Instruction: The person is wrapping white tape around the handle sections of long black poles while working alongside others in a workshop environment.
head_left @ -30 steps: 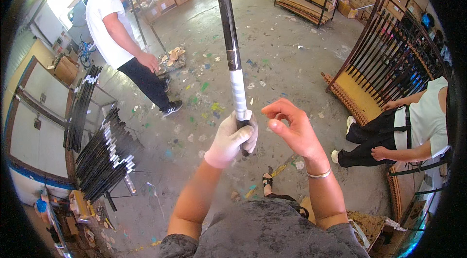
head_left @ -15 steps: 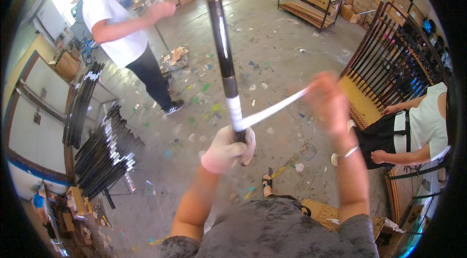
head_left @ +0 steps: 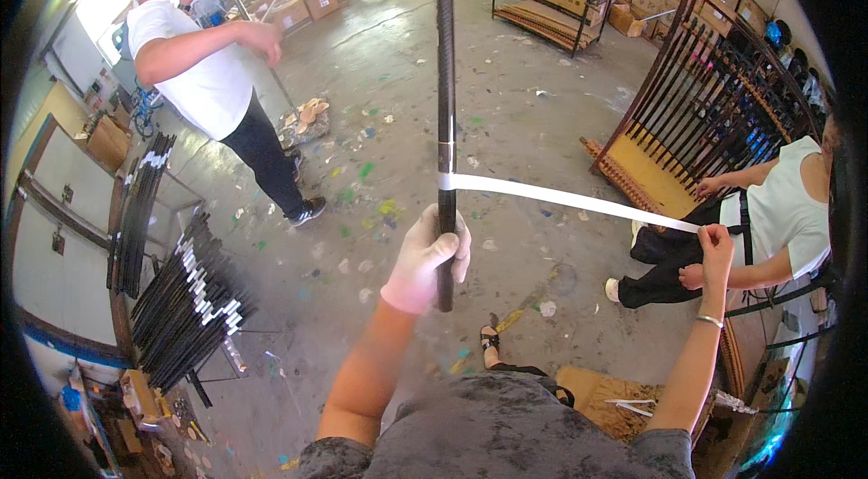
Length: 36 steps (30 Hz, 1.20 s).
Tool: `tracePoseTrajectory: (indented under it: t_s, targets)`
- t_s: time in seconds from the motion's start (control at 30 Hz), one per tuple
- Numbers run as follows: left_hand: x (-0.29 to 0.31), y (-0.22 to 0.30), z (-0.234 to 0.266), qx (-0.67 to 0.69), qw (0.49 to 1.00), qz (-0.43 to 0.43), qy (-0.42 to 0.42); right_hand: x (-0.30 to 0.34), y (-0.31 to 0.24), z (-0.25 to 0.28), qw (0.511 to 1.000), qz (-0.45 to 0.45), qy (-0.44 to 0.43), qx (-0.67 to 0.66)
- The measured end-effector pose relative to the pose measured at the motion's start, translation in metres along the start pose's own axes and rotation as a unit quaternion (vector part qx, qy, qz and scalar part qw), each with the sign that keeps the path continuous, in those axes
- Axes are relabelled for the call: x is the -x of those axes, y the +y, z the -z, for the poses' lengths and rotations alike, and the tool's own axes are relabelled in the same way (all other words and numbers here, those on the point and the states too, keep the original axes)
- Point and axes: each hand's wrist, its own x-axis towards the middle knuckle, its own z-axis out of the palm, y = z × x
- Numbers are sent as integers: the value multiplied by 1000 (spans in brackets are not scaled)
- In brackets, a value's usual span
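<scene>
My left hand, in a pale glove, is closed round the lower part of a long, glossy black tube. The tube stands nearly upright and runs out of the top of the view. Just above the glove, a narrow band of white tape circles it. From that band a strip of white tape stretches taut to the right, sloping slightly down. Its far end is pinched between the fingers of my bare right hand, held well out to the side with a bracelet at the wrist.
At left, a rack holds stacked black tubes with white bands. A person in a white shirt stands beyond it. Another person is close behind my right hand, beside a slatted rack. Flattened cardboard lies near my feet.
My right hand has moved outward and down, and the tape strip between my hands is much longer. The white band on the tube is narrower. The tube has swung more upright.
</scene>
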Motion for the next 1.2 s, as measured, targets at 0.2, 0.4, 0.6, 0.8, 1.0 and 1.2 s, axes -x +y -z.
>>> tracePoseTrajectory:
  t_s: [0.2, 0.4, 0.6, 0.8, 1.0, 1.2]
  targets:
    - [-9, -1, -3, 120, 992, 33, 17, 4, 12, 35, 1000, 7, -3, 13]
    - [-20, -10, -9, 2, 1000, 10, 23, 19, 4, 58, 1000, -8, -9, -28]
    - [-33, -22, -7, 48, 998, -4, 33, 30, 2, 76, 999, -30, 2, -10]
    - [-38, -27, -6, 18, 999, 26, 32, 47, 3, 92, 1000, -9, 15, -1]
    - [-47, -43, -5, 5, 996, 18, 81, 58, -5, 103, 999, -54, 8, -2]
    - [-49, -55, 5, 132, 987, 69, 54, 70, -7, 114, 997, -74, -2, -13]
